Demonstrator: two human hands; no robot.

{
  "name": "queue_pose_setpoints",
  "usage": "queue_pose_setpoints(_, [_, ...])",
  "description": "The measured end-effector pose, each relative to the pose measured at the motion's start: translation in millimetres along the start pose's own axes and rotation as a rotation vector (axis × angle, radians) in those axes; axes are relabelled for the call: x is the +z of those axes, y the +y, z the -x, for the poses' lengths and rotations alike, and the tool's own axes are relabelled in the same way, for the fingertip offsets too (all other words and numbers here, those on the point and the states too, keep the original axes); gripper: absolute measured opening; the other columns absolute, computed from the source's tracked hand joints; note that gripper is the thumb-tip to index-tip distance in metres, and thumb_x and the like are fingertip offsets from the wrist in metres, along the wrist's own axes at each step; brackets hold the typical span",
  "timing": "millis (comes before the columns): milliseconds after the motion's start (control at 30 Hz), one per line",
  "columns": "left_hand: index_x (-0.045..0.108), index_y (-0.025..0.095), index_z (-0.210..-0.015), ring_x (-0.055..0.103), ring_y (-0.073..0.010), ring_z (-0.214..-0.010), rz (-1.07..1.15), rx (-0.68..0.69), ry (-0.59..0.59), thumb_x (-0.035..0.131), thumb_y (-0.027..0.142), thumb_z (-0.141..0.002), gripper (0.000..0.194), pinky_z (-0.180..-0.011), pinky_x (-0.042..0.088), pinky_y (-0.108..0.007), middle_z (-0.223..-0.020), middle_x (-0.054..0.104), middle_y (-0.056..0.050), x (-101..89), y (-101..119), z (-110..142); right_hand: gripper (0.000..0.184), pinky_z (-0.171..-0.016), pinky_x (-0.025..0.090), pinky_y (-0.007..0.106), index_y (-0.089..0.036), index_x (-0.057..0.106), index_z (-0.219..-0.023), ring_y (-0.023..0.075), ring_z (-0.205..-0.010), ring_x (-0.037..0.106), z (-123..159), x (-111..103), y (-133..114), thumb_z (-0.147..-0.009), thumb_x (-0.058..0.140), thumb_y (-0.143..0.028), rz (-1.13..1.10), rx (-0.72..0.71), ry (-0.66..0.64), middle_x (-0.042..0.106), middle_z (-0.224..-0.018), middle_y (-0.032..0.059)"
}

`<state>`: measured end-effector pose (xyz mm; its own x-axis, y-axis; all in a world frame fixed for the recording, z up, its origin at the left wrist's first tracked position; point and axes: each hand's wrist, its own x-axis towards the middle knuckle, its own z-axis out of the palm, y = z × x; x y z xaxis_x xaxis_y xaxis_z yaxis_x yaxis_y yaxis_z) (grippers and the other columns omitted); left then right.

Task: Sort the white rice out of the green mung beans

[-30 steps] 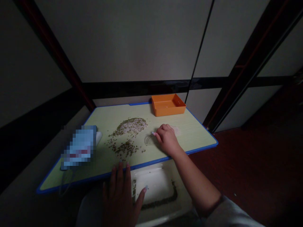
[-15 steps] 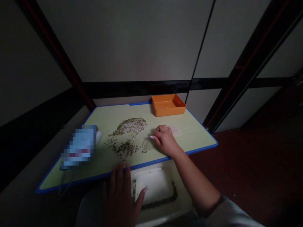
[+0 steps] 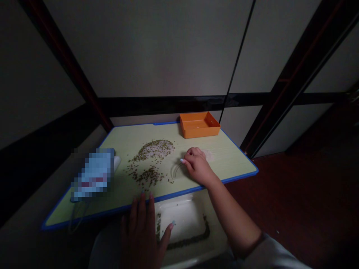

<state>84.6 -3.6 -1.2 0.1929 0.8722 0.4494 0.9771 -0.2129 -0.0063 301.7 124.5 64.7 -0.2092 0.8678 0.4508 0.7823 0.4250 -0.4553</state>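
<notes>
Mid-counter (image 3: pixel 126 138), seeds (image 3: pixel 153 164) lie in two heaps. At three o'clock the right hand (image 3: pixel 198 167) curls, maybe empty; at six o'clock the left hand (image 3: pixel 139 233) lies open by a white tray (image 3: pixel 179 218).

orange tray (image 3: pixel 199 125): glossy plastic | tabletop (image 3: pixel 126 136): smooth pale-green laminate | tabletop edging (image 3: pixel 196 188): blue plastic | white tray (image 3: pixel 182 218): smooth plastic | sleeve (image 3: pixel 276 254): matt cloth
</notes>
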Motion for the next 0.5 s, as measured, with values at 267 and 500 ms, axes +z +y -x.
queue_pose_setpoints(267, [0.011, 0.016, -0.150, 0.026, -0.0350, -0.143, 0.006, -0.019, -0.002, 0.039, 0.049, -0.085, 0.078, -0.104, 0.036, -0.062, -0.155, 0.031, -0.019, -0.6, 0.7, -0.1, 0.022, -0.082, 0.033, 0.034, -0.018, 0.063, -0.075, 0.0199, -0.096, 0.046, 0.3, 0.9, 0.2, -0.092, 0.053, -0.027, 0.023, -0.016, -0.018, 0.056, -0.096, 0.0064])
queue_pose_setpoints(500, [0.010, 0.016, -0.150, 0.026, -0.0346, -0.144, 0.009, -0.021, -0.010, 0.040, 0.049, -0.085, 0.079, -0.104, 0.036, -0.062, -0.155, 0.030, -0.018, -0.5, 0.6, 0.5, 0.022, -0.082, 0.033, 0.034, -0.018, 0.063, -0.076, 0.0200, -0.096, 0.046, 1.0, 0.6, 0.3, -0.092, 0.053, -0.029, 0.015, -0.043, -0.033, 0.056, -0.095, 0.0062])
